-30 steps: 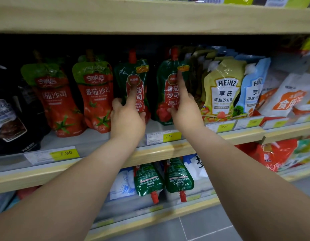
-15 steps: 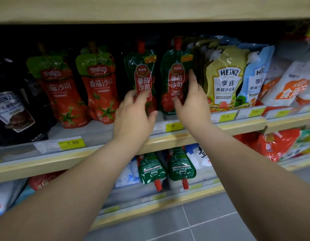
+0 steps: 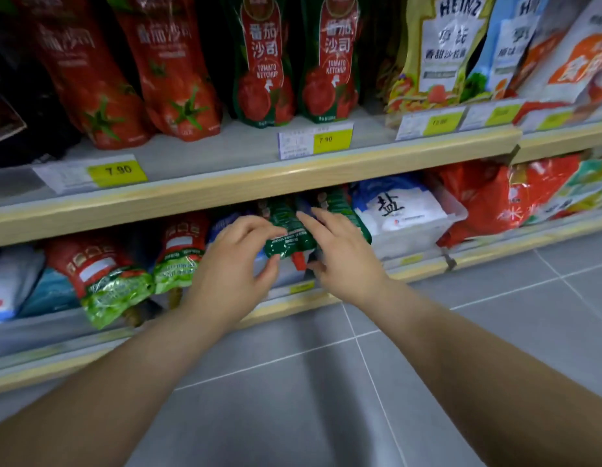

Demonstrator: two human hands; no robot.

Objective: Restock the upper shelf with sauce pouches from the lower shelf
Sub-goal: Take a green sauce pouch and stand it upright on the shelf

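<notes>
Two dark green ketchup pouches [image 3: 264, 62] stand upright side by side on the upper shelf [image 3: 225, 188], behind a 7.90 price tag. On the lower shelf [image 3: 286, 306] a green ketchup pouch [image 3: 288, 232] lies flat with its red cap toward me. My left hand [image 3: 235, 264] pinches that pouch's near corner, thumb on top and fingers beneath. A second green pouch [image 3: 341, 205] lies just to its right. My right hand [image 3: 345, 259] rests over it with fingers spread, hiding its near end.
Red tomato-sauce pouches [image 3: 178, 79] stand to the left on the upper shelf, Heinz pouches [image 3: 441, 52] to the right. On the lower shelf lie red-and-green pouches [image 3: 107, 281] at left, a white salt bag [image 3: 397, 210] in a clear bin and red bags [image 3: 495, 197] at right. Grey floor tiles lie below.
Both hands left the two upright green pouches on the upper shelf and dropped to the lower shelf. The view tilted down. My left hand has taken hold of a lying green pouch.
</notes>
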